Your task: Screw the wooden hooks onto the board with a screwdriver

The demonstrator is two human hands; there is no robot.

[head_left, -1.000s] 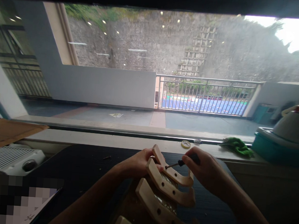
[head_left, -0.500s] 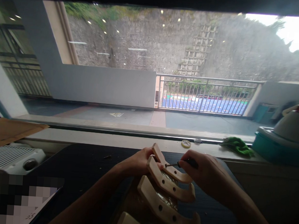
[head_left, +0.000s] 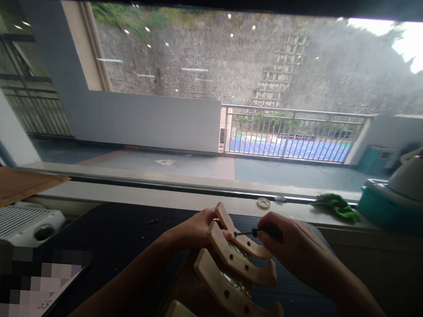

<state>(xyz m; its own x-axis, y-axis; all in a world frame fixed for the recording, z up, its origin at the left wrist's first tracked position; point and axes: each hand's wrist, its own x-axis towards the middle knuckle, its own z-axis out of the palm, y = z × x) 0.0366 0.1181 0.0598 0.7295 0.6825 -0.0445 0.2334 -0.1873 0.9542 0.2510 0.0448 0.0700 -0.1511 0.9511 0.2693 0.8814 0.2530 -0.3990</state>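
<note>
A screwdriver (head_left: 245,233) with a dark handle is gripped in my right hand (head_left: 287,238), its fingers wrapped round the handle. The tip sits at the upper hole of the farthest curved wooden hook (head_left: 242,238). My left hand (head_left: 204,226) closes round the upper part of that same hook, with some fingers hidden behind the wood. Nearer to me, more pale wooden hooks (head_left: 236,295) stand in a row, most showing two dark holes. Shiny clear plastic (head_left: 237,283) shows between the hooks; what lies under them is too dark to make out.
Beneath my arms is a dark table (head_left: 119,229). A phone with a blurred screen (head_left: 50,292) lies at lower left, near a white heater (head_left: 18,222) and brown cardboard (head_left: 14,185). The windowsill holds a tape roll (head_left: 264,203), a green cloth (head_left: 334,206) and a teal container (head_left: 392,207).
My right hand and the screwdriver handle have shifted slightly to the right, while the tip stays at the hole. My left hand and the hooks hold still.
</note>
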